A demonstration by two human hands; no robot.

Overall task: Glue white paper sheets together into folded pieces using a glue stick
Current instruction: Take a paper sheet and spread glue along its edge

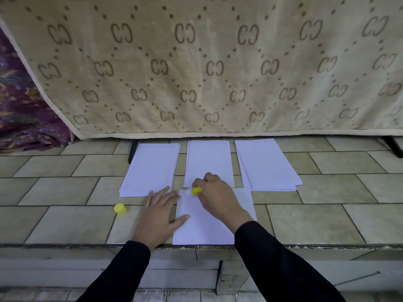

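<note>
A white paper sheet (202, 227) lies on the tiled surface right in front of me. My right hand (216, 197) grips a yellow glue stick (196, 190) and holds its tip against the sheet's far left corner. My left hand (160, 214) lies flat, fingers spread, pressing the sheet's left edge down. The glue stick's yellow cap (120, 209) stands on the tiles to the left. Behind the sheet lie three stacks of white paper: left (150, 168), middle (209, 160) and right (266, 164).
A beige patterned blanket (200, 66) hangs as a backdrop right behind the paper stacks. Purple patterned fabric (24, 110) sits at the far left. The tiled ledge's front edge (65, 245) drops off just below my wrists. Dark stand legs (392, 147) poke out under the blanket.
</note>
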